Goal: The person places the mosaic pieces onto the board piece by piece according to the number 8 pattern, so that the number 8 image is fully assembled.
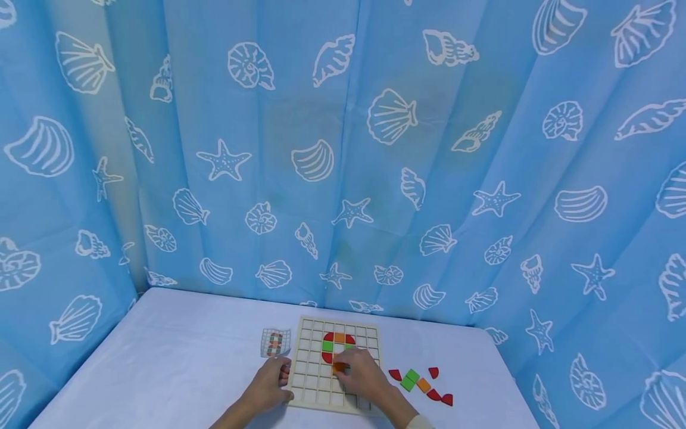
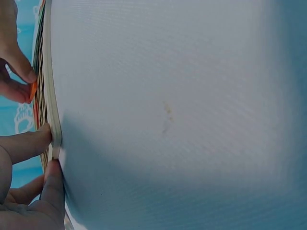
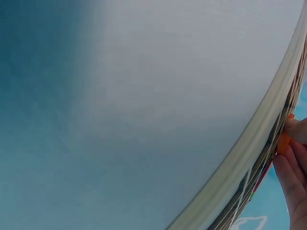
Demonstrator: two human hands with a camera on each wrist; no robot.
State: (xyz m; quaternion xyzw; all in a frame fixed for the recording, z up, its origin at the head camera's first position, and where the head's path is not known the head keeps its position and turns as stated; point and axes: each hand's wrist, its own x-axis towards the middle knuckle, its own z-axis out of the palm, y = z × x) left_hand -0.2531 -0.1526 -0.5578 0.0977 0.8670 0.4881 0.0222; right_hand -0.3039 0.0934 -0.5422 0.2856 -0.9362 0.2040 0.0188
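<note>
My right hand (image 1: 360, 372) pinches an orange tile (image 3: 284, 142) between thumb and fingers, low over the wooden grid board (image 1: 311, 381). Set in the board's cells are red quarter-round tiles (image 1: 328, 357), a green square tile (image 1: 327, 345) and an orange square tile (image 1: 340, 338), forming a ring partly hidden by that hand. My left hand (image 1: 268, 384) grips the board's left edge near its front corner. In the left wrist view its thumb and finger (image 2: 53, 177) are right at the pale wooden rim.
A small pattern card (image 1: 276, 344) lies left of the board, showing a red, orange and green figure. To the right are loose tiles: several red quarter-rounds (image 1: 433, 373), green squares (image 1: 409, 379) and an orange square (image 1: 423, 385). A blue shell-print curtain (image 1: 343, 179) surrounds the white table (image 1: 177, 339).
</note>
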